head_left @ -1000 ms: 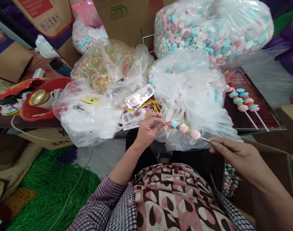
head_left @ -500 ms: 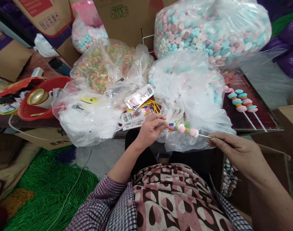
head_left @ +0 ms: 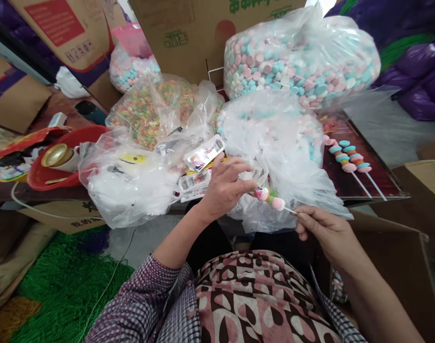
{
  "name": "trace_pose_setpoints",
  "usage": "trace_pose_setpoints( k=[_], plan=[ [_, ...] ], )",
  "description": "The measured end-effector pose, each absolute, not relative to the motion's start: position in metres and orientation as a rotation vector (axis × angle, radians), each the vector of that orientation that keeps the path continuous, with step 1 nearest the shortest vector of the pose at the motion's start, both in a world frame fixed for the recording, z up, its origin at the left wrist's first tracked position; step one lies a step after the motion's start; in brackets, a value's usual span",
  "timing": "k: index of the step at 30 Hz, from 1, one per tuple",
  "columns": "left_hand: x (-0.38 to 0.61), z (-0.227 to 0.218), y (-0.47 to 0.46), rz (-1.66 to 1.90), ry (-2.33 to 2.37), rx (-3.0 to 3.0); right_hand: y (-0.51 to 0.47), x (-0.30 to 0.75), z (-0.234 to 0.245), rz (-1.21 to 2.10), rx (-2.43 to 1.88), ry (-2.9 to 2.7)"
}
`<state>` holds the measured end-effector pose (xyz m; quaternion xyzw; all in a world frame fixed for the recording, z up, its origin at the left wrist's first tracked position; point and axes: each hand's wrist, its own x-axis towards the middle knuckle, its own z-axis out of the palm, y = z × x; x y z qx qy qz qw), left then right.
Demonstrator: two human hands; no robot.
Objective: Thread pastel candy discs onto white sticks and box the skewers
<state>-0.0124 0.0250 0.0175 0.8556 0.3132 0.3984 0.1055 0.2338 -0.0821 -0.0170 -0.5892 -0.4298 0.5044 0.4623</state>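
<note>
A marshmallow skewer (head_left: 276,204) lies between my two hands, with pink and white marshmallows and orange and green candies on a white stick. My right hand (head_left: 321,226) pinches the bare lower part of the stick between thumb and fingers. My left hand (head_left: 226,188) is closed at the skewer's upper end, hiding its tip. A bit of blue and pink shows at those fingertips. Beside my left hand are flat printed packets (head_left: 205,153) and thin yellow ties. Right behind the skewer bunches a clear plastic bag (head_left: 274,128) of marshmallows.
Finished-looking skewers (head_left: 353,157) lie at the table's right edge. A large bag of marshmallows (head_left: 299,62), a bag of small colourful candies (head_left: 156,109) and a white plastic bag (head_left: 135,186) crowd the table. A red basin (head_left: 35,166) stands left; an open carton (head_left: 389,247) is below right.
My left hand has come further over the skewer's tip, covering the upper candies, its other fingers lifting. My right hand has moved left and slightly down. The view has shifted a little.
</note>
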Motion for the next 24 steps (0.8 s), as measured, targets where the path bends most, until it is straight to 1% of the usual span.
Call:
trace_pose_setpoints(
  k=[3,6,9,11,13,17,20,24],
  plan=[
    [-0.007,0.03,0.028,1.281,1.05,2.48,-0.082,0.216,-0.025,1.291,-1.303,-0.882],
    [-0.001,0.041,0.024,1.541,1.19,2.359,-0.077,0.196,-0.026,1.343,-1.186,-0.722],
    [0.003,0.047,0.013,1.809,1.304,2.156,-0.071,0.18,-0.022,1.408,-1.096,-0.596],
    [0.006,0.046,0.006,1.872,1.303,1.949,-0.068,0.174,-0.02,1.448,-1.062,-0.571],
    [0.01,0.046,0.002,1.768,1.159,1.738,-0.067,0.171,-0.019,1.468,-1.044,-0.585],
    [0.017,0.052,0.004,1.442,0.749,1.283,-0.068,0.171,-0.021,1.474,-1.041,-0.639],
    [0.023,0.059,0.007,1.335,0.666,1.061,-0.072,0.17,-0.024,1.481,-1.068,-0.661],
    [0.033,0.058,0.003,1.278,0.609,0.957,-0.078,0.167,-0.027,1.515,-1.083,-0.697]
  ],
)
